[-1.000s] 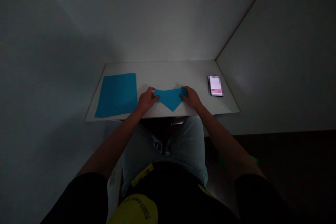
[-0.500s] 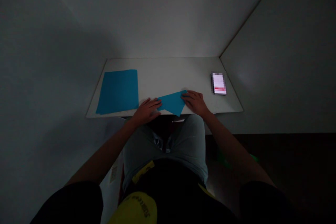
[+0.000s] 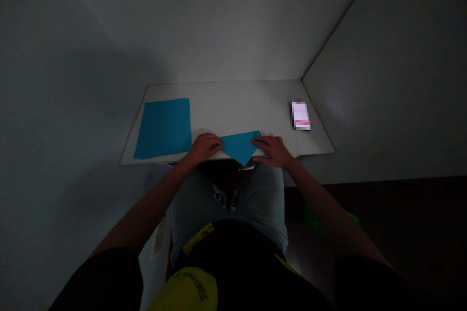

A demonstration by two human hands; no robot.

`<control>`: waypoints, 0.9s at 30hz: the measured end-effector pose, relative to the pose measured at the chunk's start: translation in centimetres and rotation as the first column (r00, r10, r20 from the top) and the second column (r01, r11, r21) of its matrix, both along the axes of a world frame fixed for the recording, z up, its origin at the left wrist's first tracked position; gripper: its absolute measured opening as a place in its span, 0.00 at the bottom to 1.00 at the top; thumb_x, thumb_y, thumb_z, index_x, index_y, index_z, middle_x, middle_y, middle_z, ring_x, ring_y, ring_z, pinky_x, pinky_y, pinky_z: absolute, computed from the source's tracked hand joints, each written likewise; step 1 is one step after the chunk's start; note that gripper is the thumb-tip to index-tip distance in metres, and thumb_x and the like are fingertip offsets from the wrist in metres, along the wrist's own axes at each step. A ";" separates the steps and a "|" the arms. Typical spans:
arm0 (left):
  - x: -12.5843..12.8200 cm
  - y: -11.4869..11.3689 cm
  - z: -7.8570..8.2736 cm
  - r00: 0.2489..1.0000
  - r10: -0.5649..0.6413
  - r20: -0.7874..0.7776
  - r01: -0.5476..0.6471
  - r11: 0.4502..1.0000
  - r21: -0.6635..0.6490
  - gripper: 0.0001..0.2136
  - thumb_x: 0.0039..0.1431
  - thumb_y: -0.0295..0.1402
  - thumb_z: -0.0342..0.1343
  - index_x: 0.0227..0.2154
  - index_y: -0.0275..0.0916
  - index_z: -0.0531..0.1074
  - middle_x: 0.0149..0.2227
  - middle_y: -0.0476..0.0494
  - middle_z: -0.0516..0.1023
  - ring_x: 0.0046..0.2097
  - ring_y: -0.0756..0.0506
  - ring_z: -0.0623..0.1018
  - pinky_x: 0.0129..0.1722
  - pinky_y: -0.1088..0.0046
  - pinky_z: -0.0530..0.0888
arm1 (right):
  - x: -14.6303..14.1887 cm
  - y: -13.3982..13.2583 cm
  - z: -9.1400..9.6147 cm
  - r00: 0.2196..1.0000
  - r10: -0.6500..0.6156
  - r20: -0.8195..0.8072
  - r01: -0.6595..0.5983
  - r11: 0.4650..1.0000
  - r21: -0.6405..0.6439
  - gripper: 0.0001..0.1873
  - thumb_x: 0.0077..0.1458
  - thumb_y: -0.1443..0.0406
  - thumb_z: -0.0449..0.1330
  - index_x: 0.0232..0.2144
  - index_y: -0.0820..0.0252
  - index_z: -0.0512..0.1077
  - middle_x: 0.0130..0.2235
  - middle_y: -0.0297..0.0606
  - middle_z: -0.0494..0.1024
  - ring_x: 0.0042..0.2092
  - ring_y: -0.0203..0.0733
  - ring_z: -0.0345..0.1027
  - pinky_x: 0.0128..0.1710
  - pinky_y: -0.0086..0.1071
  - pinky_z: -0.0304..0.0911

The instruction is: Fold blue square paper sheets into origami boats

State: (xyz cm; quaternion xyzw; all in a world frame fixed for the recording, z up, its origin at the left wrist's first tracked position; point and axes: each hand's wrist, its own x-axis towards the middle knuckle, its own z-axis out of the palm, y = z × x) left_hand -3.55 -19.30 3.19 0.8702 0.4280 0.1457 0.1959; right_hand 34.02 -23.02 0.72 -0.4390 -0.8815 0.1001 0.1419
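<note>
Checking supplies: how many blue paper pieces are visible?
2: a pointed piece between left hand and right hand; a larger sheet at the table's left, possibly hiding more beneath.

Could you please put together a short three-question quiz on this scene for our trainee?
1. True or false: the large blue sheet and the lit device lie toward opposite ends of the white table.

2. Fill in the blank: the pointed tip of the small blue sheet sticks out past the table's ____ edge.

3. Where are the person's left hand and right hand?
A) Both on the lit device
B) At opposite ends of the small blue sheet
C) Both down on the lap

Key:
1. True
2. near
3. B
</note>
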 end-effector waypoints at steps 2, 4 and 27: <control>0.7 1.1 0.1 0.999 0.049 -0.006 -0.049 0.999 0.012 0.07 0.69 0.41 0.64 0.44 0.47 0.84 0.55 0.42 0.84 0.59 0.39 0.80 0.64 0.53 0.72 | -0.1 -0.3 -0.2 0.999 -0.025 0.020 0.025 1.000 0.001 0.42 0.67 0.37 0.59 0.75 0.47 0.65 0.70 0.47 0.73 0.67 0.64 0.67 0.63 0.56 0.58; 1.3 1.8 -0.1 0.989 0.146 -0.019 -0.145 0.989 0.018 0.10 0.66 0.41 0.67 0.47 0.46 0.83 0.56 0.40 0.81 0.60 0.36 0.77 0.64 0.51 0.72 | -0.3 -0.5 -0.4 0.998 -0.057 0.039 0.057 0.998 0.006 0.42 0.68 0.37 0.59 0.75 0.46 0.64 0.70 0.47 0.73 0.66 0.65 0.66 0.62 0.56 0.59; 1.2 2.3 -0.9 0.960 0.277 -0.045 -0.281 0.956 -0.090 0.22 0.62 0.42 0.70 0.57 0.49 0.76 0.69 0.39 0.70 0.71 0.32 0.67 0.69 0.46 0.63 | 0.7 2.4 -0.2 0.980 -0.164 -0.110 0.152 0.982 -0.113 0.24 0.68 0.50 0.65 0.59 0.55 0.79 0.54 0.50 0.78 0.54 0.58 0.73 0.56 0.49 0.69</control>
